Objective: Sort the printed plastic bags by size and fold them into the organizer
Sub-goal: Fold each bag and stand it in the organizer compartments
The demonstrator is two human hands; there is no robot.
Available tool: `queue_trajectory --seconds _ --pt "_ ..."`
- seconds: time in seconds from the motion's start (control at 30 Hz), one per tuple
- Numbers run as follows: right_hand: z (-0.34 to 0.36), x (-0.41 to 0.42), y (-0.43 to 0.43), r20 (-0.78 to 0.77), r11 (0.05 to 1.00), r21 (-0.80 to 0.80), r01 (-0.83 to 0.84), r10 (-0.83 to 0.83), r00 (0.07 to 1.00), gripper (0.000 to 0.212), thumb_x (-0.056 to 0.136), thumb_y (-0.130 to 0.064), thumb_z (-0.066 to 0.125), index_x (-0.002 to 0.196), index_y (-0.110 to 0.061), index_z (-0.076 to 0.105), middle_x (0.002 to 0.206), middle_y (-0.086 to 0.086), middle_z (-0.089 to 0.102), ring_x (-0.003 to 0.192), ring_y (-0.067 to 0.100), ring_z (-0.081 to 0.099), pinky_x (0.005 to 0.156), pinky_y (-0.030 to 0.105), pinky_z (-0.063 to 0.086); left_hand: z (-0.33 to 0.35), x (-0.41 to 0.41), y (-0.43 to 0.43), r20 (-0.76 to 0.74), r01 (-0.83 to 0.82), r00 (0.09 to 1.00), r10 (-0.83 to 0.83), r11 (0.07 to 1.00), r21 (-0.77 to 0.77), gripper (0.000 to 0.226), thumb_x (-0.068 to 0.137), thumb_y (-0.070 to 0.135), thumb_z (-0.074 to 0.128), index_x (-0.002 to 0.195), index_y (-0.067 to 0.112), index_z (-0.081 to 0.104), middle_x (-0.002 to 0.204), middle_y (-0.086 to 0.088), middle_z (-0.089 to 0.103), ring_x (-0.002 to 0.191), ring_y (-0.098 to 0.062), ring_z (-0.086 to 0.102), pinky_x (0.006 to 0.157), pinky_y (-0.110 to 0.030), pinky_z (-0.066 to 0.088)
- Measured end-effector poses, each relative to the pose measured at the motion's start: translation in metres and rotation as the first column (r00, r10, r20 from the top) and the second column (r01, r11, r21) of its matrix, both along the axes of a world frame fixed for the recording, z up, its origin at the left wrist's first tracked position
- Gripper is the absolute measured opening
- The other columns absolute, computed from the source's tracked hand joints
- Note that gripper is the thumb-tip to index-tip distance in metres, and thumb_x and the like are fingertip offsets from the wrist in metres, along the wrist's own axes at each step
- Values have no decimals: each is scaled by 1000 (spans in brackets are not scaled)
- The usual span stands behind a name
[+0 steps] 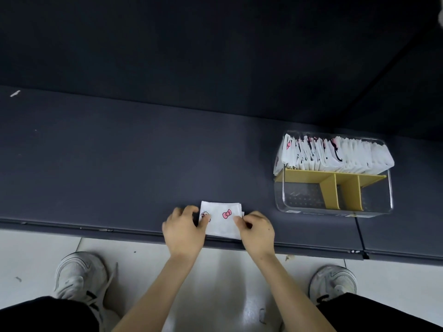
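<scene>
Bag [221, 222] lies flat btwn both grips at near edge of matte dark table [119, 164]. It's nearly square w/ no clear long axis, thin white plastic, print up, cat face by L hand [183, 230], pink bow toward R hand [256, 232]. L fingers curl on its left edge, R thumb+finger pinch the right edge; clear rigid organizer [311, 208] w/ yellow dividers [332, 191] sits apart, beyond-right of R hand.

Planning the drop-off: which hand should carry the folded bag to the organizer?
Probably right. The right hand pinches the folded bag, and the organizer sits on its side; the left hand would cross over.
</scene>
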State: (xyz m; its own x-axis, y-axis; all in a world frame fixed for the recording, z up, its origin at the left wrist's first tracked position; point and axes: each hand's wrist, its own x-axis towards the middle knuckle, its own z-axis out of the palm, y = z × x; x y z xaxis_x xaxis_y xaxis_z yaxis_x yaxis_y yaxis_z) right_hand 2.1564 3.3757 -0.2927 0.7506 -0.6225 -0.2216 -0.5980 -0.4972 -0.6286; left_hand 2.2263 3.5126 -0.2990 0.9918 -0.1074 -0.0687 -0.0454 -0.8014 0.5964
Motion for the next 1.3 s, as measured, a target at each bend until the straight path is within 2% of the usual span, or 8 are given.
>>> queue_trajectory --seconds 0.17,0.3,0.47,0.73,0.83,0.93,1.03,1.3 --pt "-5 -24 6 176 983 171 71 -101 979 27 83 -7 68 58 0 63 83 -9 58 77 8 55 67 6 34 0 -3 0 -62 106 993 -99 988 113 22 83 35 70 85 14 63 81 -1 62 75 -26 58 68 -32 34" --pt "-8 -27 9 167 979 186 79 -110 980 25 81 0 67 57 4 63 86 -13 59 81 7 58 70 4 35 -2 -15 -2 -41 91 995 -88 992 89 21 81 29 72 87 11 62 78 -1 64 74 -26 59 66 -31 32" --pt "-11 -13 9 144 989 77 123 -133 981 30 78 -2 68 51 4 57 78 -4 57 77 16 54 68 5 33 9 -3 -10 -276 25 961 11 992 127 18 86 32 61 78 16 64 68 3 61 64 -17 52 52 -26 32" --pt "-3 -14 2 92 948 258 189 -219 971 23 82 -4 64 63 7 62 84 1 64 79 18 59 66 9 37 35 5 -12 -544 -190 836 -72 892 -410 22 87 21 66 69 12 57 62 7 53 65 -12 48 60 -21 35" --pt "13 -20 5 148 788 555 266 -408 901 14 83 -2 66 96 -8 66 99 1 67 91 16 63 80 19 47 46 3 -8 -539 -203 820 -195 781 -591 20 87 11 67 77 4 51 70 -10 48 70 -16 45 65 -21 35" --pt "35 -28 3 102 378 916 134 -541 835 50 80 -6 71 127 -6 52 119 10 65 106 21 64 87 29 52 62 4 -4 -528 -270 819 -224 661 -700 9 85 5 67 86 0 59 76 -17 61 74 -20 59 75 -30 47" --pt "70 -34 0 107 152 988 -39 -468 877 39 81 -12 61 117 2 62 116 19 66 109 32 63 87 39 54 84 1 -4 -525 -278 795 -304 587 -760 18 84 2 66 97 13 73 93 -14 72 84 -22 68 76 -31 54" --pt "125 -64 -67 234 476 860 184 -690 685 16 91 -5 56 87 -3 71 82 11 74 75 20 71 63 28 57 120 -9 -92 -418 13 744 -521 636 -771 22 83 0 67 99 13 71 92 -4 74 87 -17 69 68 -18 52"
